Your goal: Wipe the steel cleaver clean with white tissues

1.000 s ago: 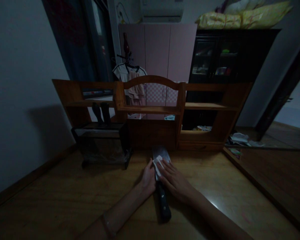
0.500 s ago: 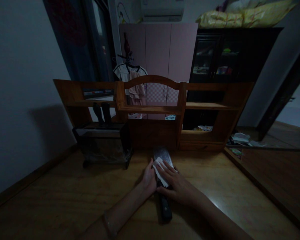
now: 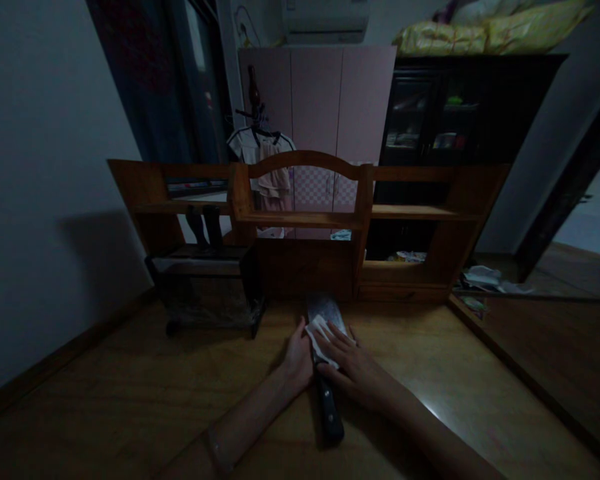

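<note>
A cleaver [image 3: 325,308] with a broad grey blade and a black riveted handle [image 3: 331,417] is in front of me, blade pointing away. My left hand [image 3: 298,357] holds it from the left side, thumb up along the blade's edge; its other fingers are hidden behind or under the knife. My right hand [image 3: 353,363] presses a folded white tissue [image 3: 323,337] onto the blade, fingers stretched across it and thumb near where blade meets handle. The lower handle sticks out toward me, held by neither hand.
A knife block [image 3: 205,287] with two black-handled knives [image 3: 213,225] stands at left on the wooden table [image 3: 180,400]. Behind it runs a wooden shelf unit [image 3: 300,219]. Beyond are a pink wardrobe [image 3: 315,100], hanging clothes [image 3: 263,150] and a dark cabinet [image 3: 500,107].
My right hand and the tissue have slid slightly up the blade, away from the handle, baring more of the handle and its rivets. My left hand stays nearly still.
</note>
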Motion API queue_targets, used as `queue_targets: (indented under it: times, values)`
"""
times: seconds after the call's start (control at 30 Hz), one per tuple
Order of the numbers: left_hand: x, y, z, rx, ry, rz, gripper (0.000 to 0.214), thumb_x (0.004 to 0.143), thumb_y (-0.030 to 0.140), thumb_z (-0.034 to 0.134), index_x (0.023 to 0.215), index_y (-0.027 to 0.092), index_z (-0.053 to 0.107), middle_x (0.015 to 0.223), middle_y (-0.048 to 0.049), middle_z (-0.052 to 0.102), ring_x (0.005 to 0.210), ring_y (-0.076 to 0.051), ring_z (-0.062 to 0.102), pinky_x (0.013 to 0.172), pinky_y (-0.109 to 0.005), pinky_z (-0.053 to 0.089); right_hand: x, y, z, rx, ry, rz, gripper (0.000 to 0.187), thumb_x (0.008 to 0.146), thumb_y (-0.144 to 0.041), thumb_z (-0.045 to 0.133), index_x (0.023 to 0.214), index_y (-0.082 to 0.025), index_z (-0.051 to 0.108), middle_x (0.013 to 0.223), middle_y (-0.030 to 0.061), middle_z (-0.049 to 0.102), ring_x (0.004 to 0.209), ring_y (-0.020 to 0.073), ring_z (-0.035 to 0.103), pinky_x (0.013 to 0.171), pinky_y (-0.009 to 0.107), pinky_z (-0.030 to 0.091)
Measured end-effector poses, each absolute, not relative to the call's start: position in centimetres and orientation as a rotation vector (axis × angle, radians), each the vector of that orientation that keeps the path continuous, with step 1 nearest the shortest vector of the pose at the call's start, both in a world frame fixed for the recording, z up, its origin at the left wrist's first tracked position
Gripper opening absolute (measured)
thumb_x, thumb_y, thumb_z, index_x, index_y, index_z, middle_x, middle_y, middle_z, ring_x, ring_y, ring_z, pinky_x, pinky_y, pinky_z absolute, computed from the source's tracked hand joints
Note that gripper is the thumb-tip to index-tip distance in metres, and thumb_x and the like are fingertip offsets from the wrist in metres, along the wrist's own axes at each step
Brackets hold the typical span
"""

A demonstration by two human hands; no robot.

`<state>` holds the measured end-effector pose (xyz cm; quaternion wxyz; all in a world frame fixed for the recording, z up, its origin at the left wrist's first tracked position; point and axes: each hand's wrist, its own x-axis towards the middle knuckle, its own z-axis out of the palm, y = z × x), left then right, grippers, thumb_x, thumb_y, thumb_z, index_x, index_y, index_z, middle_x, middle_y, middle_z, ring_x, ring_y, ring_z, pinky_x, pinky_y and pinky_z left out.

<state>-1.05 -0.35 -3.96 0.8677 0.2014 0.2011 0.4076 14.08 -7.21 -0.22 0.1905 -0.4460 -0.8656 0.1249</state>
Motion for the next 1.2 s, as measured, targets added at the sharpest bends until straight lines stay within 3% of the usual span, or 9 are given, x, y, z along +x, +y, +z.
queue_targets:
  times: [0.33, 0.8, 1.2]
  values:
    - [-1.0, -0.6, -3.6, 0.408, 0.425, 0.842, 0.051, 0.095, 0.049, 0.038, 0.118, 0.008, 0.058, 0.103, -0.0178, 0.070, 0.104, -0.031, 0.064, 0.098, -0.044, 0.041, 14.3, -7.4, -0.3, -1.223, -2.407, 0.434, 0.070, 0.095, -0.055, 0.041, 0.152, -0.031, 0.009, 0.159, 0.0022, 0.007, 0.146, 0.0266, 0.002, 0.117, 0.052, 0.016]
    - [-1.1, -0.6, -3.9, 0.399, 0.319, 0.827, 0.061, 0.096, 0.054, 0.033, 0.129, 0.008, 0.053, 0.114, -0.0197, 0.066, 0.110, -0.032, 0.061, 0.104, -0.045, 0.036, 15.3, -6.8, -1.0, -1.184, -2.388, 0.425, 0.075, 0.094, -0.055, 0.044, 0.152, -0.027, 0.007, 0.159, 0.0033, 0.004, 0.146, 0.0248, 0.002, 0.119, 0.049, 0.009]
    - [-1.1, -0.4, -3.9, 0.423, 0.304, 0.820, 0.064, 0.095, 0.058, 0.033, 0.123, 0.006, 0.057, 0.107, -0.0196, 0.069, 0.110, -0.032, 0.062, 0.102, -0.043, 0.037, 16.1, -6.1, -1.9, -1.240, -2.266, 0.481, 0.077, 0.093, -0.051, 0.048, 0.152, -0.030, 0.004, 0.159, 0.0007, 0.003, 0.146, 0.0243, 0.002, 0.118, 0.048, 0.017]
